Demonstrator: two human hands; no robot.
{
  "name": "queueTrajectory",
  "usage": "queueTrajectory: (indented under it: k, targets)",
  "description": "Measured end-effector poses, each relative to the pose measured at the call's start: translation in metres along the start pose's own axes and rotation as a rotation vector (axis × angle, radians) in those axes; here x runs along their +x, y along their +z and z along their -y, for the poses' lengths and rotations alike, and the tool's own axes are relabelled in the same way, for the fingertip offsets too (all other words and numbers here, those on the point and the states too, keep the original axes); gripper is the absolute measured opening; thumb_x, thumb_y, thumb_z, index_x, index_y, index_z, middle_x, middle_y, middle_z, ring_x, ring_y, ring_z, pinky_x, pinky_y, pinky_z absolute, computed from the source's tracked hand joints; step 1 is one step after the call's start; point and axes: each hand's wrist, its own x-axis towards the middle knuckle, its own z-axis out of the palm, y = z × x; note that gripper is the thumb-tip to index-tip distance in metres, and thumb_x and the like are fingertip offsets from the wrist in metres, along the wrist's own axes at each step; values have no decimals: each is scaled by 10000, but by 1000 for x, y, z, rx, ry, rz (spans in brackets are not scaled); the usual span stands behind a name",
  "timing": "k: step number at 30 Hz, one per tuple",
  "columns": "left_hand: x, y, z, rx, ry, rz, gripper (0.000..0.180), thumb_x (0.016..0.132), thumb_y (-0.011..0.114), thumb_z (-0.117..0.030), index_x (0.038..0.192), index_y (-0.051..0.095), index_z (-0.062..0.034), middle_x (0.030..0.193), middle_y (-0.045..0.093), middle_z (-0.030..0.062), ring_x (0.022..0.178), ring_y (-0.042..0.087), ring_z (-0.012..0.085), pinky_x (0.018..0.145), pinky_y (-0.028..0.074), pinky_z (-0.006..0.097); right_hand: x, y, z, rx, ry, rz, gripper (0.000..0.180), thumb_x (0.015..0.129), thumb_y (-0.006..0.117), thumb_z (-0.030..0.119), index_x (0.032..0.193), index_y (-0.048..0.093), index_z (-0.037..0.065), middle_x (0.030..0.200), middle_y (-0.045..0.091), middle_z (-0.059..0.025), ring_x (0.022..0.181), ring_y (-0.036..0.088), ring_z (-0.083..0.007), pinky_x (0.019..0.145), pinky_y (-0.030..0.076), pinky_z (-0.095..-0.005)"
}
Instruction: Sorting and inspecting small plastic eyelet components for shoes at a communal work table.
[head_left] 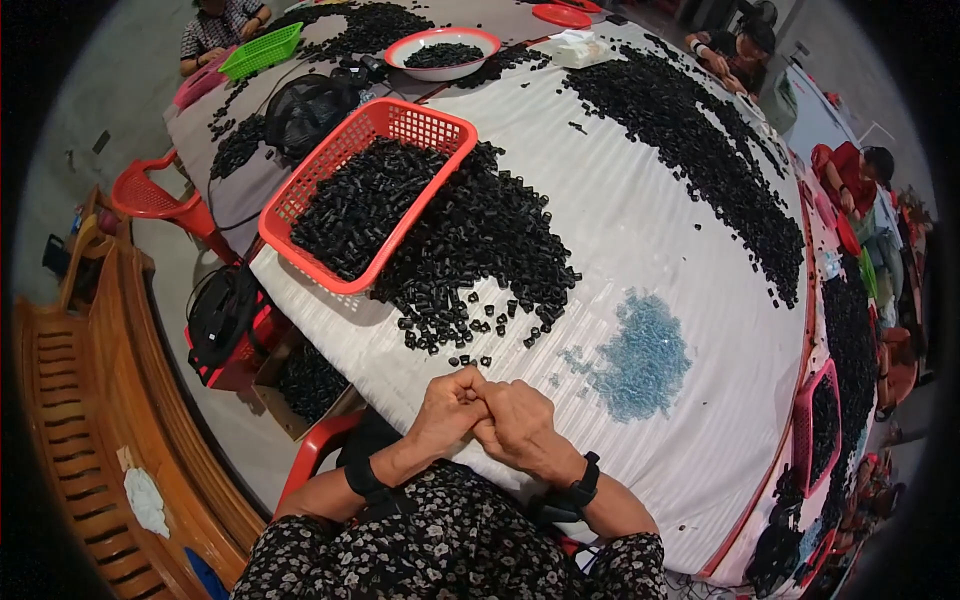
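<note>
While the seated person bends over the near edge of the table, both hands meet in front of the body, knuckles up and fingers curled well in. The left hand [447,410] presses its thumb and bent forefinger up against the right hand [518,420], whose fingers fold inward to the same spot. The fingertips crowd together so tightly that from where I stand I cannot tell whether a small piece is pinched between them. Each wrist wears a black band, the left one [367,478] and the right one [585,480].

Just beyond the knuckles, a few stray black pieces lie on the white cloth [600,240], near the left hand but apart from it. Behind them spreads the main heap of short black tubular pieces [500,235], reaching up along the side of the red basket [425,207], which is itself well filled with the same kind. To the right of the right hand and a little farther out, small translucent blue pieces [640,360] sit in a loose patch, with some scattered on the side toward the hands.

Farther across the table stands a white bowl [440,75] with a red rim, and a long band of black pieces [700,140] runs down the far right.
</note>
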Motion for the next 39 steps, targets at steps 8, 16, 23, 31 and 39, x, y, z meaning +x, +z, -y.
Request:
queueTrajectory:
  k: [8,16,23,31,39]
  targets:
    - [5,-21,-20,39,47,1,241,872,558,18,1111,594,25,802,629,43,700,563,67,648,474,197,19,-47,-10,137,213,101,244,783,629,81,996,534,10,847,558,-147,739,585,-296,626,477,-365]
    - [5,-30,-50,188,139,-94,144,855,601,-13,991,596,36,725,637,60,607,566,70,575,475,202,8,-103,-45,-127,459,217,119,798,587,80,903,553,33,816,578,-150,732,586,-331,630,463,-405]
    - [14,-41,-56,254,330,-277,97,881,591,-87,876,591,11,637,571,9,533,480,41,492,395,181,14,-65,-23,-28,351,426,148,816,575,112,879,488,10,842,528,-177,797,554,-361,674,463,-419]
    - [35,-60,-80,392,519,-460,97,857,627,-75,912,596,-1,669,548,-27,579,459,22,511,363,174,2,-35,-29,-179,284,373,134,814,560,112,851,468,21,795,536,-173,734,558,-367,638,463,-433]
    - [71,-93,-113,1170,635,-656,268,773,630,-29,1040,601,-24,736,544,120,688,531,255,637,431,364,8,-40,-26,73,293,200,113,826,552,47,888,471,-3,824,514,-183,753,546,-375,654,461,-433]
